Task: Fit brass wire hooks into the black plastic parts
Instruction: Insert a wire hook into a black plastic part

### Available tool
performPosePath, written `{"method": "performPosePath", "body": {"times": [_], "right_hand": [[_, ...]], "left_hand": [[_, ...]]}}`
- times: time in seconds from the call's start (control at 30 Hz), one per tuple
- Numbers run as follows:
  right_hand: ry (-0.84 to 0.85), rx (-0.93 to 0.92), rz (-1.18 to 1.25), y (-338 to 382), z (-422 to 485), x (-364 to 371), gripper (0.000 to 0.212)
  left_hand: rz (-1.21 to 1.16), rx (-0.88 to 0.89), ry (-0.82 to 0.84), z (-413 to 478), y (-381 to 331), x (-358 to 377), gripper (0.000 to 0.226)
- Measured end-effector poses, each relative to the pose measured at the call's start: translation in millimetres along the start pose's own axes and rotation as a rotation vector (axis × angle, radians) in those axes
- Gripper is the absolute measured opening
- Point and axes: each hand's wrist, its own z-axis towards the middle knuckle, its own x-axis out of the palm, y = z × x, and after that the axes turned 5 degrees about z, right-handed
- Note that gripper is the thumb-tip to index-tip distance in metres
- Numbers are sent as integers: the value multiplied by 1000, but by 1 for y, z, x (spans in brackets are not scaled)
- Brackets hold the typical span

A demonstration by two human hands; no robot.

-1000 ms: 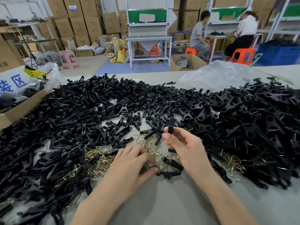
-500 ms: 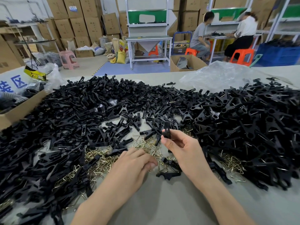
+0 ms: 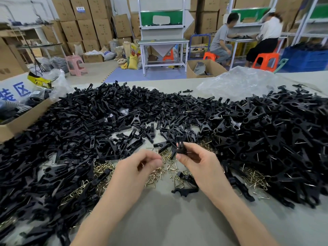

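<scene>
My right hand (image 3: 200, 164) pinches a black plastic part (image 3: 181, 148) between thumb and fingers and holds it upright above the table. My left hand (image 3: 136, 169) hovers just left of it with its fingertips pinched together, apparently on a small brass wire hook that the fingers mostly hide. Below and between the hands lies a loose pile of brass wire hooks (image 3: 168, 166). Another black part (image 3: 185, 190) lies on the table under my right wrist.
Big heaps of black plastic parts cover the table to the left (image 3: 88, 125) and right (image 3: 275, 130). More brass hooks (image 3: 255, 178) lie at the right. A cardboard box (image 3: 21, 121) stands at the left edge, and a clear plastic bag (image 3: 237, 82) lies at the back right. The grey tabletop (image 3: 168, 219) runs beneath my forearms.
My left hand has lifted off the brass hook pile with its fingertips pinched and moved up towards the right hand. The right hand has kept hold of the black part and turned it slightly.
</scene>
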Motion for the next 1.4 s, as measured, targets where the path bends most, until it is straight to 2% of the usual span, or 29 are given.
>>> {"method": "performPosePath", "body": {"times": [0.13, 0.2, 0.3, 0.57, 0.9, 1.13, 1.4], "right_hand": [[21, -36, -21, -1, -3, 3, 33], [31, -69, -66, -2, -4, 4, 38], [56, -114, -139, -2, -5, 5, 33], [139, -171, -255, -1, -8, 6, 30], [152, -187, -319, 2, -9, 7, 30], [152, -199, -319, 4, -10, 6, 30], [164, -231, -351, 3, -11, 5, 34]], "left_hand": [[-372, -95, -74, 1, -7, 0, 18], [-476, -157, -89, 1, -9, 1, 14], [-545, -238, -80, 1, -9, 4, 13], [-464, -262, -81, -2, -13, 11, 6], [-417, -352, -79, 0, -9, 14, 7], [-436, -390, -77, 0, -10, 14, 15], [-397, -351, -33, -3, -11, 16, 13]]}}
